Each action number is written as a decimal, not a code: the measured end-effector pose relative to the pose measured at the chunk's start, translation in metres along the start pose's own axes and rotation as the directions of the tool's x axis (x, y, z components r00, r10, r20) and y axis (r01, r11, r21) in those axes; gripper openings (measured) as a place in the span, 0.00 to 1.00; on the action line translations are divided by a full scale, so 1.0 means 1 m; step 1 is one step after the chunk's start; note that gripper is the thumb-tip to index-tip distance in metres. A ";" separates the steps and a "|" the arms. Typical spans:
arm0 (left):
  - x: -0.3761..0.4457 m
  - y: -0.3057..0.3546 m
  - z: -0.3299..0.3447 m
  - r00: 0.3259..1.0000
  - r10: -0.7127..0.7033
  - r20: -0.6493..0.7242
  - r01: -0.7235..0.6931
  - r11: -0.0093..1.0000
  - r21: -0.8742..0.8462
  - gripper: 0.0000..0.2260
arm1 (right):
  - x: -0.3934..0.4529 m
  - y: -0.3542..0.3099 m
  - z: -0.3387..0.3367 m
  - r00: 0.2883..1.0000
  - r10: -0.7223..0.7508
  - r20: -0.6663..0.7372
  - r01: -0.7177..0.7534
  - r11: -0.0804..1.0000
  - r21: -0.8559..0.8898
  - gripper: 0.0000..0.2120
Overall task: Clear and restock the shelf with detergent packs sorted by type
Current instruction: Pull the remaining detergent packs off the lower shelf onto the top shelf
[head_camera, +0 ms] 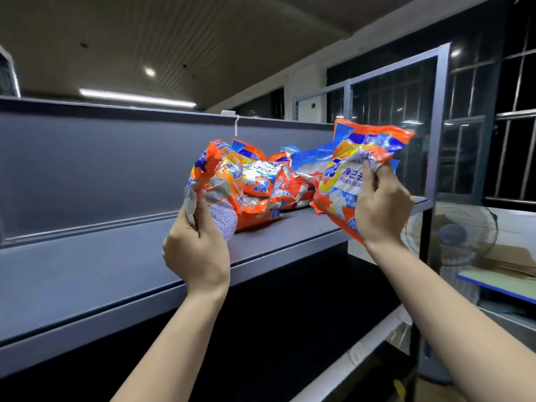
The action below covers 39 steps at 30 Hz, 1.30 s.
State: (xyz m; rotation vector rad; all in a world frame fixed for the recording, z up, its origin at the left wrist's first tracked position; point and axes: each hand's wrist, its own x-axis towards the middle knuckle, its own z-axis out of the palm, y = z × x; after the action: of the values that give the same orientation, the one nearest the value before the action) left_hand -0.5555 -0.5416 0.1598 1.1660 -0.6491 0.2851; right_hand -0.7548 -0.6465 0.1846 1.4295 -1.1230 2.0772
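A person stands at a grey metal shelf, both bare arms raised, seen from a camera on their head.

The left hand is curled tight around the crumpled lower end of an orange detergent pack. That pack stands up above the fist, over the front part of the shelf board, its back side partly turned toward the camera.

The right hand pinches a second orange pack near its middle, thumb and fingers bunching the foil. This pack is tilted, its top corner up and to the right, its bottom edge hanging past the front lip of the shelf. Its front shows blue and white print.

Between the two hands, further back on the shelf board, lies a loose pile of packs, mostly orange, overlapping one another. A blue pack lies at the right of the pile, partly hidden behind the pack in the right hand. The left-hand pack is just beside the pile; whether they touch cannot be told.

The left stretch of the shelf board is bare grey metal with a dark back panel behind it. To the right, beyond the shelf frame, stands a fan.
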 end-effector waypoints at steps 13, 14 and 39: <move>0.017 -0.009 0.061 0.974 0.141 -0.177 -0.113 0.981 0.160 0.24 | -0.043 0.068 0.171 0.342 -0.066 0.938 -0.157 0.979 0.126 0.48; 0.022 -0.009 0.072 0.965 0.183 -0.188 -0.145 0.969 0.197 0.24 | -0.039 0.074 0.172 0.306 -0.080 0.949 -0.136 0.983 0.127 0.48; 0.089 -0.078 0.248 0.943 0.191 0.273 -0.332 0.452 0.828 0.12 | -0.033 0.115 0.175 0.304 -0.231 0.924 -0.156 0.945 0.288 0.40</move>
State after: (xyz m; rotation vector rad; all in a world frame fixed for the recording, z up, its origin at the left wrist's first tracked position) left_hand -0.5241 -0.8090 0.2142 2.0974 -0.8455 0.8911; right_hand -0.7152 -0.8497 0.1380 3.0620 -1.0249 1.2039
